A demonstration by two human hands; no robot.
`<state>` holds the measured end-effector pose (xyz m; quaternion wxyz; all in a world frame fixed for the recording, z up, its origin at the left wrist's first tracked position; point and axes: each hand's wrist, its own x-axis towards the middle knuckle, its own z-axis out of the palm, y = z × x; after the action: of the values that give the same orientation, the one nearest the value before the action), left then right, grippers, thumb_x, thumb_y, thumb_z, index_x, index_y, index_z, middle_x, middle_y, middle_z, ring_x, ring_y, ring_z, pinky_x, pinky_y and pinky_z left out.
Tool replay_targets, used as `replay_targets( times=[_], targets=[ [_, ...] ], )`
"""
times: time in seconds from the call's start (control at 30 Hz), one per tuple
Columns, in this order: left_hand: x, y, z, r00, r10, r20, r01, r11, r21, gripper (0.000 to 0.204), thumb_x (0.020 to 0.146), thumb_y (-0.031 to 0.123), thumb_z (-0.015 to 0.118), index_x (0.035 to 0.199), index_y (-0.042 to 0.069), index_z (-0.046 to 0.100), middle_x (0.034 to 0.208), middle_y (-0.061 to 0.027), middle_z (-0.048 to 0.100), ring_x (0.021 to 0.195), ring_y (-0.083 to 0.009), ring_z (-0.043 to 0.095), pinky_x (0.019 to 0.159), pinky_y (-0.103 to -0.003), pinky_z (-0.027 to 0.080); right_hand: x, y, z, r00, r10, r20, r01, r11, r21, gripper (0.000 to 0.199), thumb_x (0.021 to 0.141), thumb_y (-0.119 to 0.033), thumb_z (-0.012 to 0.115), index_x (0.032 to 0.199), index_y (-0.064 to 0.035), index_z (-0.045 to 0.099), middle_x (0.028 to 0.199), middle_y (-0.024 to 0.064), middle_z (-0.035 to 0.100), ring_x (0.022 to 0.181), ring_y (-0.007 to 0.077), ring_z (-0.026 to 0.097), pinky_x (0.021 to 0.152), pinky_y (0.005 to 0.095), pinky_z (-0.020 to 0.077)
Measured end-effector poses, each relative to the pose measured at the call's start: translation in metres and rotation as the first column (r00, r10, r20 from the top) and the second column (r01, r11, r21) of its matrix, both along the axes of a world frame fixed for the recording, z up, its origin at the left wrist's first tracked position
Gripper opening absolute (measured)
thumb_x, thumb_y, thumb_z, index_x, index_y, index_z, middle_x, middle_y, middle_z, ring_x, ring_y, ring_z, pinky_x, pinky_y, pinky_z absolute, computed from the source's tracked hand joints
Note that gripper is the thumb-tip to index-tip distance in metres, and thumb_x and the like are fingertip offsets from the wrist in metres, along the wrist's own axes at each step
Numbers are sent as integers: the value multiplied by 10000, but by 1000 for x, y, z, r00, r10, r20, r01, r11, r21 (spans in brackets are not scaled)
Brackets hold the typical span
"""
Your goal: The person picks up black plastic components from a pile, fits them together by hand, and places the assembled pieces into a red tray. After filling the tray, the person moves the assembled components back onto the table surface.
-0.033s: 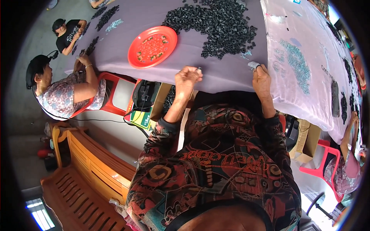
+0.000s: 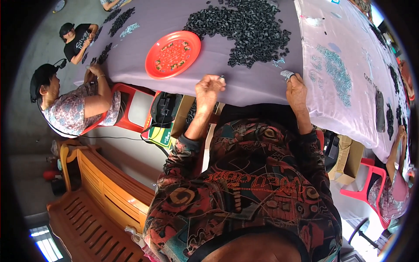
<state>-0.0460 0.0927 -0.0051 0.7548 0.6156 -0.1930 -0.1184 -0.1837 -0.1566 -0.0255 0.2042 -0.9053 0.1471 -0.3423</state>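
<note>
My left hand (image 2: 208, 91) is raised over the table's near edge, closed in a pinch on a small dark piece (image 2: 222, 79) with a lighter tip. Off to the right, my right hand (image 2: 297, 91) has its fingers curled at the table edge. At its fingertips is a whitish-grey thing (image 2: 286, 74), with something dark beside it; whether it is held or worn on a finger I cannot tell. Beyond my hands spreads a large heap of small black parts (image 2: 257, 37). A few small silvery-blue pieces (image 2: 278, 63) lie at its near right.
A red plastic plate (image 2: 149, 61) lies left of the heap on the purple tablecloth (image 2: 131, 56). Silvery pieces (image 2: 336, 72) cover part of the pink cloth at right. Co-workers (image 2: 72, 105) sit at left. Cardboard boxes (image 2: 349, 159) and a wooden bench (image 2: 100, 187) stand below.
My left hand has shifted slightly to the left with the small dark piece still in its pinch. The right hand has stayed almost in place.
</note>
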Motion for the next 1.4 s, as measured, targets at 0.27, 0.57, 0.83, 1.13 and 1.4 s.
replay_targets(
  times=[0.27, 0.57, 0.83, 1.13, 1.4],
  targets=[
    [77, 41, 19, 626, 212, 750, -616, 724, 309, 105, 780, 95, 631, 817, 7, 589, 722, -149, 606, 629, -234, 594, 590, -339, 466, 1, 0, -6, 996, -89, 28, 85, 987, 133, 101, 814, -56, 502, 877, 22, 492, 894, 226, 531, 829, 423, 519, 710, 481, 430],
    [160, 62, 2, 525, -7, 851, -793, 359, 492, 140, 730, 159, 630, 822, 55, 617, 792, -166, 613, 795, -335, 588, 714, -452, 451, 1, 0, -4, 995, -83, 50, 77, 991, 111, 96, 834, -69, 482, 879, 16, 483, 888, 233, 525, 827, 427, 517, 708, 490, 423],
    [153, 57, 5, 370, -41, 928, -881, 300, 365, 216, 720, 163, 639, 902, 54, 601, 903, -160, 598, 848, -330, 556, 759, -438, 423, 1, 4, 1, 991, -87, 97, 80, 994, 74, 114, 844, -87, 479, 845, 27, 470, 892, 237, 527, 820, 428, 511, 707, 492, 418],
    [82, -30, 13, 374, -176, 911, -434, 834, 340, 74, 709, 69, 626, 781, 79, 614, 737, -90, 604, 736, -286, 572, 672, -390, 426, -1, 3, -1, 990, -120, 70, 106, 978, 181, 108, 829, -80, 509, 840, 19, 468, 879, 222, 536, 797, 400, 529, 684, 471, 430],
    [52, -87, 7, 362, -425, 830, -457, 695, 555, 164, 696, 104, 660, 857, 83, 635, 855, -91, 586, 820, -293, 537, 745, -389, 423, -1, 5, 3, 975, -75, 209, 38, 984, 174, 74, 811, -49, 516, 815, 17, 482, 856, 205, 533, 775, 394, 528, 658, 457, 430]
  ],
)
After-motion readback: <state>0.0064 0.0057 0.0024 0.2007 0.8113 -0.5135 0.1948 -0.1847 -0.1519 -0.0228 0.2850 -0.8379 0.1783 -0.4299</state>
